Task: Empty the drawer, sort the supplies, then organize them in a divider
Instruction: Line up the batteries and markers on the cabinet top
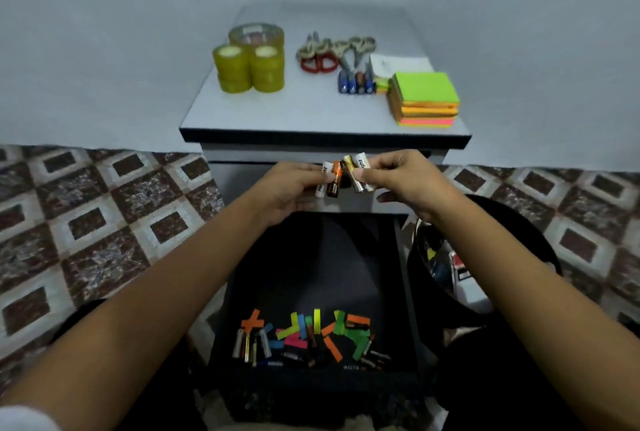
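Both hands are raised above the open black drawer [388, 257], just in front of the small cabinet. My left hand [291, 188] pinches a white battery and an orange-black battery [335, 178]. My right hand [405, 181] pinches a gold battery and a white battery [362, 171]. The two pairs nearly touch. At the drawer's near end lie several loose batteries [251, 344] mixed with coloured paper strips [332, 330]. On the cabinet top [311, 112] stand tape rolls [249, 63], scissors [325, 53], a row of batteries [356, 82] and a sticky-note stack [424, 98].
A dark round bin [540, 243] with items inside sits to the right of the drawer. White paper [398, 62] lies behind the sticky notes. Patterned tile floor [104, 223] spreads on both sides, and a pale wall rises behind the cabinet.
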Demonstrator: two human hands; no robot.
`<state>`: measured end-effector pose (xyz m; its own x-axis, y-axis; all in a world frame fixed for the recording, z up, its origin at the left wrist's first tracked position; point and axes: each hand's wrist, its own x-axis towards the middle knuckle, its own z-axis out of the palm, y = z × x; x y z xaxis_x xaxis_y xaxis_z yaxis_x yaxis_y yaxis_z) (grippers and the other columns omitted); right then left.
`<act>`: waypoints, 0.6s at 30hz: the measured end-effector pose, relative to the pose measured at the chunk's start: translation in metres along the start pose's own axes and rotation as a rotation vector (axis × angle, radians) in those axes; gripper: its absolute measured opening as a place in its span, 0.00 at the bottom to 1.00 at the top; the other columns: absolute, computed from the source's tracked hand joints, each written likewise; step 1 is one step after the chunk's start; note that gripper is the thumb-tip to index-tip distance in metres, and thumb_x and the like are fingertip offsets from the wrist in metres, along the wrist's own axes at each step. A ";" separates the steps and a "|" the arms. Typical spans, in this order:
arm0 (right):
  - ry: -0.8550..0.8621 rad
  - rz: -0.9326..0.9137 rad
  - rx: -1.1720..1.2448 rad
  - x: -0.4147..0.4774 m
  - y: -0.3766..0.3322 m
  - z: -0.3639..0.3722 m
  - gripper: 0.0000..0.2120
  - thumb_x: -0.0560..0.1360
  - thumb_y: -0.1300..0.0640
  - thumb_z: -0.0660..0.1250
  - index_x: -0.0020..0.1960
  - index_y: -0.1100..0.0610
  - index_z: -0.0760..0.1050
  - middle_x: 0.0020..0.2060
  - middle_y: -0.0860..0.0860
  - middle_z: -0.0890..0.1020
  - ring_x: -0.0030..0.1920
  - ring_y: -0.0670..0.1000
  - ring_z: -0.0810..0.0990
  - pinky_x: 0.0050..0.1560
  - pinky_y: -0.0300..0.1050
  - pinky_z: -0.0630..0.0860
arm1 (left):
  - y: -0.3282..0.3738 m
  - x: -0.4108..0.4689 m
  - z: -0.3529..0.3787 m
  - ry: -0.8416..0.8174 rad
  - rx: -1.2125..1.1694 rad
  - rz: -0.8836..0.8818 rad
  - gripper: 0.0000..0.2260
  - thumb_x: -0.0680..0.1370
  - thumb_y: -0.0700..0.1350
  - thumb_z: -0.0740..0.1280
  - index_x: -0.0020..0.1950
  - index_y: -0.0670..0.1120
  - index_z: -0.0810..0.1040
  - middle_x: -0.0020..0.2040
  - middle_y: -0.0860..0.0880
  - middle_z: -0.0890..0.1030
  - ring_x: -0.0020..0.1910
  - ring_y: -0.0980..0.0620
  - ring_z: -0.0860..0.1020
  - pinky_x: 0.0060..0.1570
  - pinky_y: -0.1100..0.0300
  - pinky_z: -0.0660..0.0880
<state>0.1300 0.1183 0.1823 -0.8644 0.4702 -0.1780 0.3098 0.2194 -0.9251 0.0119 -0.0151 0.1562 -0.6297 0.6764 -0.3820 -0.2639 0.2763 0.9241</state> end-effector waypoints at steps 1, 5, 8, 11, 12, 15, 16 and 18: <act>0.014 -0.021 -0.028 0.001 -0.011 -0.006 0.03 0.73 0.58 0.71 0.40 0.54 0.79 0.33 0.50 0.78 0.34 0.45 0.74 0.35 0.36 0.72 | 0.011 0.000 0.002 -0.001 0.017 0.023 0.05 0.75 0.39 0.67 0.40 0.47 0.78 0.32 0.53 0.78 0.32 0.57 0.74 0.36 0.63 0.69; 0.093 -0.110 -0.082 0.010 -0.048 -0.023 0.05 0.72 0.60 0.71 0.39 0.54 0.78 0.30 0.50 0.77 0.29 0.44 0.74 0.34 0.36 0.71 | 0.051 0.004 0.007 0.017 0.060 0.084 0.05 0.75 0.39 0.68 0.41 0.46 0.76 0.27 0.54 0.76 0.25 0.59 0.71 0.31 0.66 0.70; 0.149 -0.110 -0.163 0.023 -0.071 -0.035 0.05 0.72 0.59 0.71 0.47 0.60 0.79 0.31 0.51 0.77 0.31 0.45 0.75 0.32 0.38 0.71 | 0.078 0.010 0.011 0.070 0.059 0.125 0.05 0.74 0.38 0.69 0.40 0.45 0.77 0.29 0.52 0.76 0.26 0.59 0.72 0.35 0.67 0.74; 0.198 -0.140 -0.308 0.042 -0.088 -0.045 0.06 0.71 0.60 0.72 0.44 0.63 0.80 0.32 0.54 0.77 0.33 0.49 0.72 0.31 0.39 0.66 | 0.097 0.021 0.018 0.121 0.073 0.110 0.05 0.74 0.38 0.70 0.39 0.44 0.76 0.33 0.50 0.76 0.28 0.58 0.74 0.36 0.65 0.76; 0.214 -0.141 -0.360 0.050 -0.092 -0.047 0.08 0.71 0.61 0.72 0.45 0.66 0.80 0.33 0.55 0.77 0.35 0.50 0.73 0.32 0.40 0.66 | 0.102 0.027 0.020 0.143 0.081 0.101 0.06 0.74 0.38 0.70 0.38 0.43 0.75 0.33 0.49 0.74 0.27 0.57 0.73 0.34 0.65 0.76; 0.237 -0.088 -0.508 0.072 -0.094 -0.050 0.10 0.69 0.62 0.71 0.44 0.70 0.80 0.32 0.56 0.76 0.34 0.50 0.72 0.33 0.40 0.64 | 0.110 0.044 0.025 0.194 0.126 0.079 0.07 0.74 0.39 0.70 0.39 0.42 0.73 0.32 0.47 0.72 0.19 0.57 0.73 0.28 0.65 0.76; 0.244 -0.073 -0.561 0.080 -0.093 -0.050 0.08 0.68 0.62 0.71 0.42 0.68 0.80 0.31 0.56 0.76 0.33 0.50 0.71 0.31 0.40 0.64 | 0.112 0.050 0.026 0.213 0.145 0.078 0.06 0.74 0.39 0.70 0.40 0.41 0.74 0.32 0.47 0.72 0.18 0.58 0.73 0.27 0.65 0.76; 0.255 -0.041 -0.639 0.091 -0.088 -0.051 0.11 0.66 0.62 0.72 0.44 0.68 0.80 0.33 0.57 0.79 0.34 0.51 0.75 0.30 0.39 0.65 | 0.113 0.060 0.027 0.239 0.162 0.084 0.06 0.74 0.38 0.71 0.43 0.40 0.74 0.34 0.46 0.74 0.22 0.55 0.76 0.31 0.63 0.77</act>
<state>0.0438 0.1853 0.2641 -0.7848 0.6197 0.0099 0.5189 0.6657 -0.5364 -0.0358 0.0747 0.2377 -0.8038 0.5267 -0.2766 -0.0958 0.3442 0.9340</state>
